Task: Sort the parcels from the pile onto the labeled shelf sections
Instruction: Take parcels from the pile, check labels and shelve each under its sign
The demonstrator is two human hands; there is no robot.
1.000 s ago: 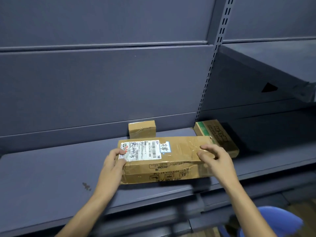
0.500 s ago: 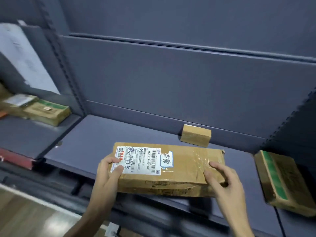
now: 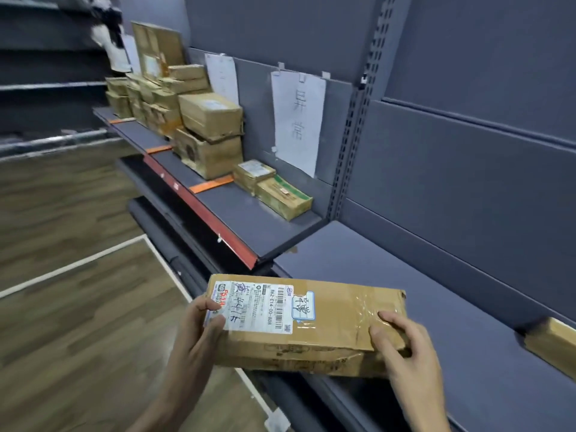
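A person holds a long, flat cardboard parcel [image 3: 330,335] in both hands at the lower centre of the frame, just above the front lip of a grey shelf [image 3: 452,294] and not yet set down. The left hand [image 3: 194,338] has its grip pinched on the labelled end, thumb on top of the white shipping label [image 3: 252,307]. The right hand [image 3: 405,357] wraps the taped far end, fingers curled over the upper face.

The parcel's long axis runs left to right across the frame, dipping slightly toward the right. Its broad labelled face is turned up to the camera, with the label end at the left and the print lying sideways to the viewer.

The sorting looks well under way. Stacked boxes [image 3: 199,120] fill the shelf sections at the upper left, which are marked off by orange tape strips [image 3: 212,184]. Two small parcels [image 3: 274,190] lie beneath a handwritten paper sign [image 3: 297,120] at centre, and another box [image 3: 551,344] sits at the right edge. The parcel in hand remains to be placed. The pile itself is out of view, so how many are left cannot be told.
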